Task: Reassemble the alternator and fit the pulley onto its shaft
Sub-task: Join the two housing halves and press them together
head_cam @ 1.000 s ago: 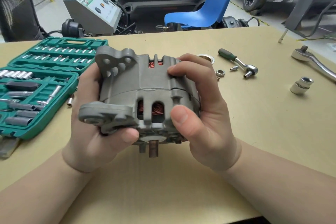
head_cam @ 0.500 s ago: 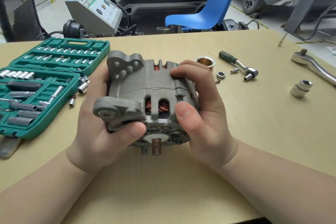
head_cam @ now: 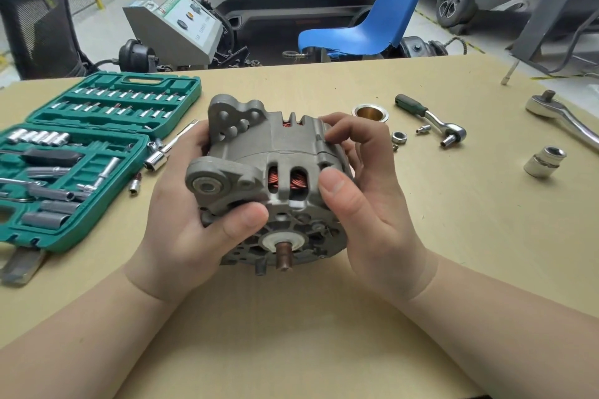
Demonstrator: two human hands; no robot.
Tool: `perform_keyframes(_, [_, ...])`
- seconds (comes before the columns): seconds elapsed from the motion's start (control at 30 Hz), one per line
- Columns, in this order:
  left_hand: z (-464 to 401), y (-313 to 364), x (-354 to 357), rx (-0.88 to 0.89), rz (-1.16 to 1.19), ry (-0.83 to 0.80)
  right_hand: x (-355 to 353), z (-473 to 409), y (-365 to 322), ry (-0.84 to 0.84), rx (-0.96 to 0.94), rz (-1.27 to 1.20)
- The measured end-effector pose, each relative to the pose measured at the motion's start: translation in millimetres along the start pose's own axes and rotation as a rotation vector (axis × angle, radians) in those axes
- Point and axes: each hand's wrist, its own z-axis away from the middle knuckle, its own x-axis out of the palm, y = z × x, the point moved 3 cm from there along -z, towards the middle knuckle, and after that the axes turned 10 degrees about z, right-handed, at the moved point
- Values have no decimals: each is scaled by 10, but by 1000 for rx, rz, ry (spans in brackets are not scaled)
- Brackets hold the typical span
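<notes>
I hold the grey alternator above the table with both hands. Copper windings show through its slots, and its bare shaft points toward me. My left hand cups the side with the mounting ears, thumb on the front face. My right hand grips the other side, thumb on the housing and fingers curled over the top. The pulley lies on the table behind my right hand. A nut lies just right of it.
An open green socket set fills the left of the tan table, with loose sockets beside it. A small ratchet, a large ratchet and a big socket lie at the right. A blue chair stands behind the table.
The alternator has tipped so that its shaft end face shows more. My right fingers have loosened on top, and the pulley behind them has come into full view.
</notes>
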Motion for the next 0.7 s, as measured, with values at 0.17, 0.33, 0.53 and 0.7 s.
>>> perform_keyframes(0.17, [18, 4, 3, 3, 4, 25, -48, -21, -7, -1, 32, 166])
perform_keyframes(0.33, [19, -28, -6, -2, -9, 24, -74, -61, -44, -71, 39, 285])
perform_keyframes(0.53, [29, -36, -39, -16, -29, 37, -68, -66, -89, -103, 72, 269])
perform_keyframes(0.7, [23, -38, -56, -42, -35, 41, -79, -57, -27, -121, 128, 117])
